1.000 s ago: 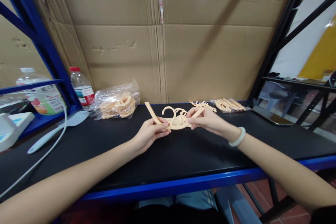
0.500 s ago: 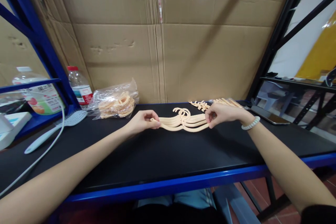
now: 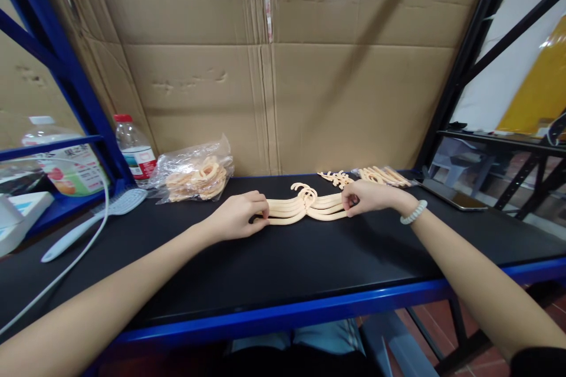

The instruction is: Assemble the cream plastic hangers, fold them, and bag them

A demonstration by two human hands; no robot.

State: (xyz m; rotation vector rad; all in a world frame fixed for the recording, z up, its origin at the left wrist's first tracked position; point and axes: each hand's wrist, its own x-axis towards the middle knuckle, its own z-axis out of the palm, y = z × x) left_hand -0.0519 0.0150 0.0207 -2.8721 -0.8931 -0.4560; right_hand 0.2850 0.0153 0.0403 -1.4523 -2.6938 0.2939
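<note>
A row of several beige clothes hangers (image 3: 285,210) lies on the black tabletop in front of me, nested side by side, with curved hooks (image 3: 305,193) bunched together and pointing away from me. My left hand (image 3: 243,215) is closed around the left end of the nearest hanger, its fingertips against the neighbouring arms. At the opposite end, my right hand (image 3: 365,197) pinches the right tips, with fingers curled and a beaded bracelet on the wrist. Both hands cover the hanger ends, so how many each one grips is hidden.
Behind lie loose small beige pieces (image 3: 336,179), a flat bag of beige parts (image 3: 384,175) and a bulky clear bag of beige rings (image 3: 198,178). A hairbrush (image 3: 126,201), a red-capped bottle (image 3: 136,147) and a white cable (image 3: 95,232) are left. A dark flat device (image 3: 455,195) lies right.
The nearest hanger, held slightly apart from the others before, now sits against the row. My left hand has turned a little lower; my right hand has shifted slightly left.
</note>
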